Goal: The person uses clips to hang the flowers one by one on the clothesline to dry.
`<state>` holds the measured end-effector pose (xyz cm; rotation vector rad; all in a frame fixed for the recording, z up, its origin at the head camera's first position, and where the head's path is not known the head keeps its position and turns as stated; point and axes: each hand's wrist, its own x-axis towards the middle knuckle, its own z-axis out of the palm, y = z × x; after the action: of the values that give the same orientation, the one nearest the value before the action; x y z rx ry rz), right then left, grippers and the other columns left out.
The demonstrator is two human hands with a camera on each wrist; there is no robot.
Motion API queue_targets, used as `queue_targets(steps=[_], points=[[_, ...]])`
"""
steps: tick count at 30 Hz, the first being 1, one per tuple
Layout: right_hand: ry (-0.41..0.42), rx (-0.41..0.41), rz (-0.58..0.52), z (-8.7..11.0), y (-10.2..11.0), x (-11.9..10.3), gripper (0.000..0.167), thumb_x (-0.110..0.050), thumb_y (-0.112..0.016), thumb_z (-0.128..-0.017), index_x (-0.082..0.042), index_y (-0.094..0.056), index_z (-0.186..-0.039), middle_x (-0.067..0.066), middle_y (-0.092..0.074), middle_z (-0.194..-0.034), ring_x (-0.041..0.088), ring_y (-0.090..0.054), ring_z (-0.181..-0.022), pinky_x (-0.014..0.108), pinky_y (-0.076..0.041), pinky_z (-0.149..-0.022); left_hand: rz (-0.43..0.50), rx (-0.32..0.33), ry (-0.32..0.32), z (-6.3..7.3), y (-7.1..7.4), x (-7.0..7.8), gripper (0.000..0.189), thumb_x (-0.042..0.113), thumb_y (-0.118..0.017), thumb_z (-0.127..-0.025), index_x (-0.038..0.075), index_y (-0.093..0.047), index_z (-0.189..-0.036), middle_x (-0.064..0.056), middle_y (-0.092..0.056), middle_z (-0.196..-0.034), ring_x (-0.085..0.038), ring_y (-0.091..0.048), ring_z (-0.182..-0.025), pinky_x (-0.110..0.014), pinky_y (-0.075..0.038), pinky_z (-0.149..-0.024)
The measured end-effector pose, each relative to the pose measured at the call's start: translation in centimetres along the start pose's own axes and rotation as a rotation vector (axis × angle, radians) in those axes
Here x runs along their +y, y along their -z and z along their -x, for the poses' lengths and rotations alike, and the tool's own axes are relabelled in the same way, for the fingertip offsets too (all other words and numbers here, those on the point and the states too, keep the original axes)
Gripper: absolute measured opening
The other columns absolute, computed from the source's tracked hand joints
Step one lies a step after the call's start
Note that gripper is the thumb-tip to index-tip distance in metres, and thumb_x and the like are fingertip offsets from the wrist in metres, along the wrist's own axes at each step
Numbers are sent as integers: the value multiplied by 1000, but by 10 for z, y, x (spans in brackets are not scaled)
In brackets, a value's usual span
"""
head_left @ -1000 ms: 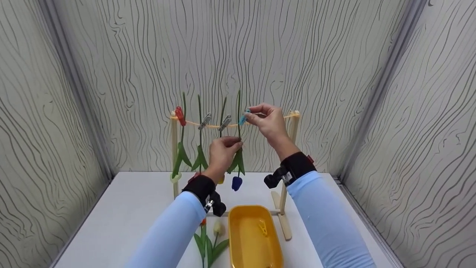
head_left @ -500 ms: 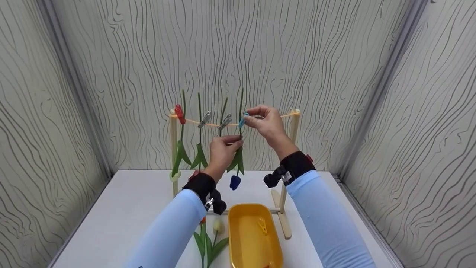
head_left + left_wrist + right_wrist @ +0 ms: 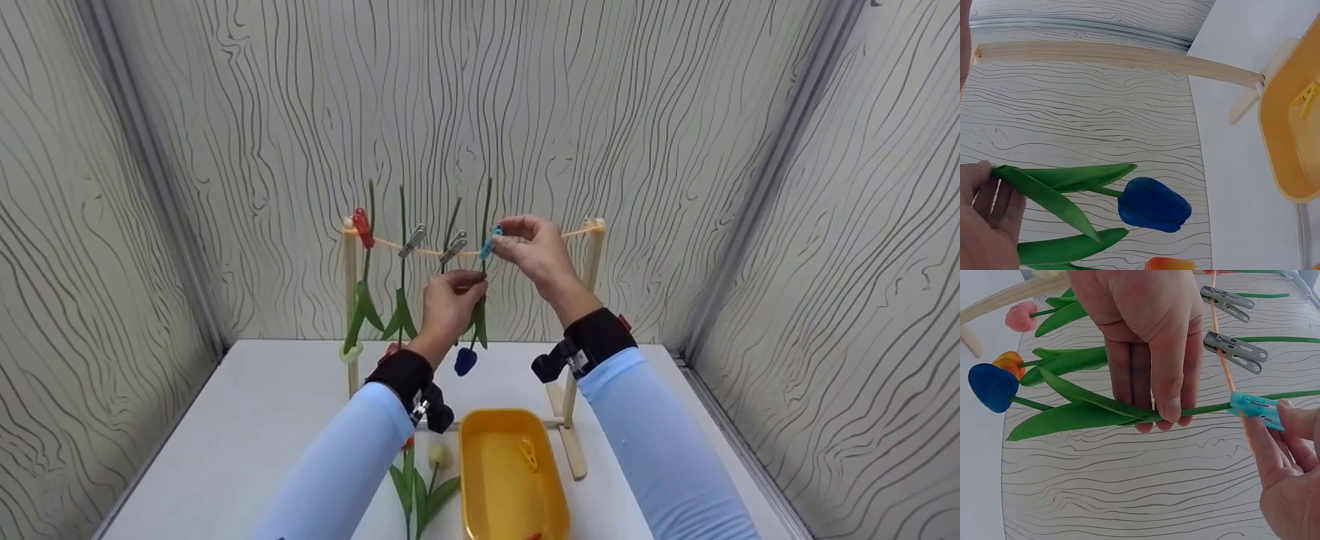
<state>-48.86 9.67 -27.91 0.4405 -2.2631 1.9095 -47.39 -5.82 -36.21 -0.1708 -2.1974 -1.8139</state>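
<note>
Watching remotely, I have the left hand (image 3: 450, 304) pinching the blue tulip (image 3: 466, 361) by its stem, bloom hanging below the orange cord (image 3: 1229, 375); rightward, the right hand (image 3: 540, 255) pinches the turquoise clip (image 3: 1253, 406) where stem meets cord. Should the clip catch only one, the tulip could drop.

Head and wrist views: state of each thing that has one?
Blue green-leaved tulip: upside down, pinched by left hand.
Light-blue plastic clothespin: pinched by right hand, at the orange cord.
Red plastic clothespin: clipped on the cord.
Two grey metal clothespins: clipped on the cord.
Yellow plastic clothespin: lying in the yellow rectangular plastic tray.
</note>
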Motion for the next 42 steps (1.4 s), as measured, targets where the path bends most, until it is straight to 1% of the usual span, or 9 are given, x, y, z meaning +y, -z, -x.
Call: queue_targets(steps=[7, 14, 20, 26, 29, 31, 35, 38, 42], points=[[45, 4, 72, 5, 2, 0, 39, -9, -71, -104, 1, -63, -141, 19, -70, -139, 25, -70, -124, 37, -59, -114, -14, -34, -67, 8, 7, -4, 22, 10, -71, -106, 6, -79, -125, -13, -81, -124, -26, -76, -117, -38, -65, -102], [57, 15, 130, 10, 2, 3, 41, -11, -71, -104, 1, -63, -142, 20, -69, -142, 33, -69, -134, 41, -58, -116, -41, -91, -79, 23, 17, -15, 24, 14, -70, -107, 6, -76, -128, -14, -79, -128, -28, -74, -120, -41, -63, -107], [27, 24, 119, 14, 5, 4, 41, -15, -68, -107, -1, -62, -146, 19, -68, -147, 32, -68, -136, 40, -57, -118, -72, -145, -68, 37, 31, -20, 28, 21, -65, -111, 7, -73, -134, -14, -76, -132, -29, -72, -124, -45, -60, -113], [34, 53, 41, 17, 9, 2, 39, -15, -67, -109, 0, -62, -144, 19, -67, -147, 30, -68, -136, 28, -61, -108, -114, -120, -75, 45, 48, -15, 31, 26, -59, -114, 11, -72, -137, -12, -74, -137, -29, -69, -129, -49, -60, -112], [89, 81, 60, 21, 10, 4, 36, -16, -66, -110, -1, -63, -141, 17, -68, -144, 29, -69, -134, 24, -63, -101, -151, -120, -95, 48, 53, -13, 33, 28, -58, -114, 10, -70, -140, -12, -71, -142, -32, -65, -136, -52, -56, -118], [138, 98, 98, 25, 11, 6, 32, -16, -64, -110, -1, -65, -138, 17, -70, -141, 29, -70, -131, 27, -65, -100, -181, -118, -102, 50, 56, -11, 35, 28, -60, -113, 11, -69, -142, -12, -68, -147, -33, -61, -143, -55, -50, -124], [226, 137, 268, 38, 12, 15, 26, -17, -61, -112, -5, -69, -133, 15, -73, -135, 30, -71, -128, 41, -63, -107, -289, -100, -177, 55, 62, -7, 37, 26, -64, -111, 13, -68, -145, -12, -62, -156, -35, -51, -153, -59, -43, -129], [275, 142, 426, 52, 11, 28, 28, -19, -61, -111, -7, -70, -135, 14, -73, -138, 33, -69, -133, 50, -58, -115, -441, -82, -295, 60, 69, -9, 43, 27, -66, -110, 14, -63, -151, -11, -56, -164, -37, -43, -160, -63, -35, -133], [355, 99, 599, 75, 8, 51, 35, -17, -63, -109, -7, -68, -142, 15, -69, -148, 37, -63, -143, 57, -51, -123, -634, -70, -428, 69, 82, -20, 56, 32, -66, -109, 16, -54, -161, -10, -48, -172, -40, -33, -166, -68, -23, -136]])
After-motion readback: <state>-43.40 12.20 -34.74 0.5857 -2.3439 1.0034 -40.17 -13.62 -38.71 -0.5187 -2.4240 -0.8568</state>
